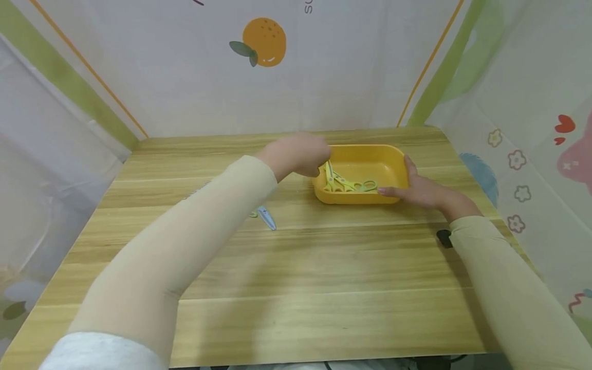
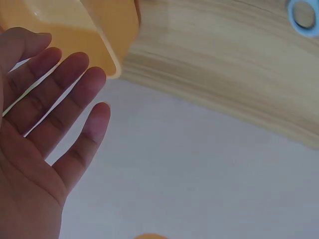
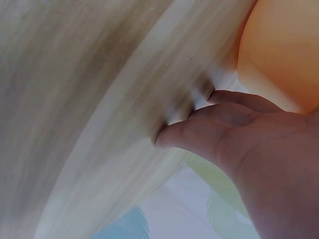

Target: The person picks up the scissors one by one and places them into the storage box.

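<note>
Yellow-green scissors (image 1: 343, 181) lie in a heap at the left end of a yellow tray (image 1: 342, 198), toward the far right of the wooden tabletop (image 1: 337, 277). The left hand (image 1: 300, 153) is over that end, its back hiding its fingers from the head view; the left wrist view shows them loosely extended, with nothing visible in them. The right hand (image 1: 425, 191) grips the tray's near right corner, thumb over the near rim. Its other fingertips, mostly hidden from the head, show in the right wrist view down at the tabletop beside the tray.

The left sleeve (image 1: 217, 200) crosses in front of a light blue blade (image 1: 266, 218), leaving only part of it exposed. A blue handle loop (image 2: 305, 32) shows only from the left wrist. Beside the right sleeve (image 1: 504, 272) sits a small black object (image 1: 444, 238), too unclear to name. Behind the table hangs a white curtain (image 1: 347, 67) with an orange print.
</note>
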The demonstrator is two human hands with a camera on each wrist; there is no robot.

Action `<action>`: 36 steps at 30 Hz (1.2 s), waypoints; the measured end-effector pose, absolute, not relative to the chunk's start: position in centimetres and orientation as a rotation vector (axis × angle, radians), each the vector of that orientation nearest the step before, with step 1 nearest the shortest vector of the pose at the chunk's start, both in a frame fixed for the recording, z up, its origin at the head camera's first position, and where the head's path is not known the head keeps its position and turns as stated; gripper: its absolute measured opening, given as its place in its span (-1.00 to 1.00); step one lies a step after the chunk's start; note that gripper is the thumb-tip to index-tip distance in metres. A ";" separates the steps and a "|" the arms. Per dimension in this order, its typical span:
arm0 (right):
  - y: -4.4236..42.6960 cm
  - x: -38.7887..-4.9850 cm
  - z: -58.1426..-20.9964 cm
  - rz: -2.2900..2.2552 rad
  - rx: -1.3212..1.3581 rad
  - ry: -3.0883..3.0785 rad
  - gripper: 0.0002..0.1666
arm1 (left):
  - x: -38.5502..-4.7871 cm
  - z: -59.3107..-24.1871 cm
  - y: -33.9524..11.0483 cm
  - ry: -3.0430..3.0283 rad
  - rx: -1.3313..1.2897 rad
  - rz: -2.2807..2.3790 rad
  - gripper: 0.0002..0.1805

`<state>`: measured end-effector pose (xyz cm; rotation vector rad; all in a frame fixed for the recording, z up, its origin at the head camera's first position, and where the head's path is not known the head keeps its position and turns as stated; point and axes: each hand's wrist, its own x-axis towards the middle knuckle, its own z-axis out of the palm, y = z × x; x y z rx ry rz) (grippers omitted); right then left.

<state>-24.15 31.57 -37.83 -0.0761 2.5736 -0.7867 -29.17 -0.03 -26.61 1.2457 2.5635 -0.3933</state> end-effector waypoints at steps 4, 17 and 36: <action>31.6 -24.1 -37.8 -0.787 -0.072 2.575 0.62 | -28.8 -25.9 -1.6 2.576 1.245 -0.402 -0.77; 31.8 -24.0 -37.8 -0.776 -0.063 2.574 0.63 | -27.7 -26.0 -5.7 2.602 1.172 -0.430 -0.92; 31.6 -24.0 -37.8 -0.772 -0.080 2.589 0.63 | -26.1 -30.9 -10.5 2.519 1.139 -0.692 -0.80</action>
